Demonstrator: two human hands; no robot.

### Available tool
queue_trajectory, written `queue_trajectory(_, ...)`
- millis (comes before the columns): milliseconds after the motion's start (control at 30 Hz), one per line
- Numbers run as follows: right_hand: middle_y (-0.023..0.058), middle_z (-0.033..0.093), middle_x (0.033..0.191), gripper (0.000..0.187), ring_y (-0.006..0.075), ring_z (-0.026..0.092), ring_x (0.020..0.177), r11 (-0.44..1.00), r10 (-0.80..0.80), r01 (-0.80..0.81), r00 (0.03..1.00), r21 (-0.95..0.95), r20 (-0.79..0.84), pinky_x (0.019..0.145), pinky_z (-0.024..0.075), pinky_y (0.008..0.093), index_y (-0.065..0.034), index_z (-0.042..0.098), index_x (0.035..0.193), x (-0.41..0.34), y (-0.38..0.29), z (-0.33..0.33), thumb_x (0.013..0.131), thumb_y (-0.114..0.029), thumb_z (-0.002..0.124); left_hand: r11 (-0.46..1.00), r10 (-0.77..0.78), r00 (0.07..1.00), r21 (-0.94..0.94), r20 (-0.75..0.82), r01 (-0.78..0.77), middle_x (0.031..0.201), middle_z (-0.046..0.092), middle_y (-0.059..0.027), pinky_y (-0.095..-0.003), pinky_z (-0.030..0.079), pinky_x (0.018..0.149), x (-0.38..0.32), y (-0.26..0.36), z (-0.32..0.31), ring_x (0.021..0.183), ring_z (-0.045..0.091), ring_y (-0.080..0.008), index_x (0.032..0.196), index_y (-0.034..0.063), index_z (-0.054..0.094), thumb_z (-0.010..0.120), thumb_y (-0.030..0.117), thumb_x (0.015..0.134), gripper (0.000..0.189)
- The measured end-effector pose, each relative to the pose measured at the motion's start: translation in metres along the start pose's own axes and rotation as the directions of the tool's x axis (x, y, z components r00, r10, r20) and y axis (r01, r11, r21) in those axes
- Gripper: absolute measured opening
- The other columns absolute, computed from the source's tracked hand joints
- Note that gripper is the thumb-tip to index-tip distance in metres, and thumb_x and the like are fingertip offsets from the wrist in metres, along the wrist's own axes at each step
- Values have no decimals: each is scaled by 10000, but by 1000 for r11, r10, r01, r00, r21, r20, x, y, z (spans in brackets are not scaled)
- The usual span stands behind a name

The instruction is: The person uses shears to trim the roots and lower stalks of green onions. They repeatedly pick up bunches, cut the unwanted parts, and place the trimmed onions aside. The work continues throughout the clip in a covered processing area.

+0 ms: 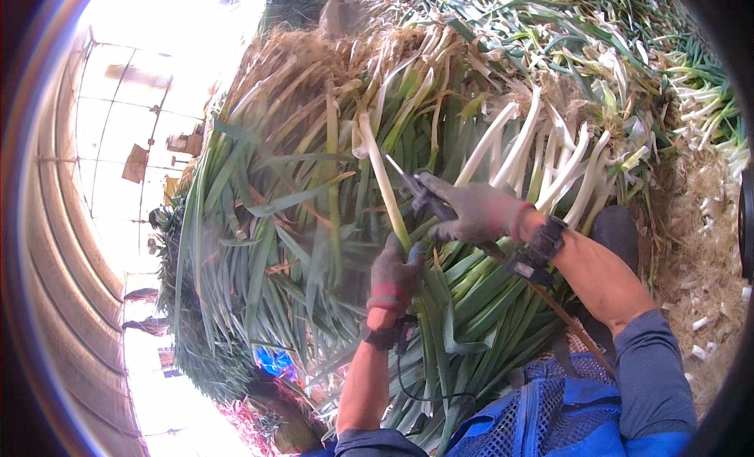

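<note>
My left hand (396, 275), in a grey glove with a red cuff, is closed round the green part of a long green onion (380, 174); its white shaft points up and away. My right hand (471, 214), gloved alike, grips a dark air blow gun (425, 199) with a thin metal nozzle, aimed toward the white shaft. A brown hose (571, 330) runs from below this hand toward my body. Under both hands lies a big pile of green onions (283, 233) with roots at the far side. Several white-stemmed onions (518, 144) lie beyond my right hand.
Loose leaves and peelings (559, 27) cover the area at the top right. Root trimmings and cut white pieces (701, 268) litter the right side. More onion leaves (206, 339) are stacked at the left, beside a bright framed wall (118, 133). A thin black cable (406, 392) hangs near my left wrist.
</note>
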State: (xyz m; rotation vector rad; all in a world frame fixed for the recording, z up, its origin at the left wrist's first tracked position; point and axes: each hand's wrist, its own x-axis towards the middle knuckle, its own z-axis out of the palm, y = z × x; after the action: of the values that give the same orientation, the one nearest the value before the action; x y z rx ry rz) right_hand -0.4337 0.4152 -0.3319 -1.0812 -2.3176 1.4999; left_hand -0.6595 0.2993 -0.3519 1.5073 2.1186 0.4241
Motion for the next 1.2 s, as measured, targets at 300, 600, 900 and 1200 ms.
queue_trajectory(300,312,709,1105,1078,472,701,1033,998,-10,6,998,-70,-61,926,529,478,-84,156,1678,-15,4,19,888,-507,755,991,-24,999,136,41,18,942,753,-240,-460,578,757,-20,20,2,869,759,-391,1244,19,636,707,339,974,425)
queue_trajectory(600,287,720,1154,1057,430,708,1097,1000,-22,22,994,-3,-106,963,526,453,-58,222,1664,-15,20,17,861,-508,741,958,-33,989,288,147,-11,844,711,-302,-606,552,731,-68,22,22,821,707,-508,1209,24,530,618,481,1002,510)
queue_trajectory(900,290,702,1200,1088,461,695,1094,995,55,-68,985,-72,-166,978,524,465,-119,182,1683,-42,65,6,852,-522,757,923,233,901,208,366,-323,967,734,-263,-526,568,776,-63,78,31,874,724,-460,1399,48,590,731,433,959,602)
queue_trajectory(1200,322,712,1092,1100,464,715,1042,993,18,12,967,118,-253,932,541,458,-187,140,1694,-83,79,29,860,-492,788,810,40,962,573,-272,128,1274,717,-195,-490,556,948,80,-45,-86,1167,682,-398,1340,171,690,702,404,936,467)
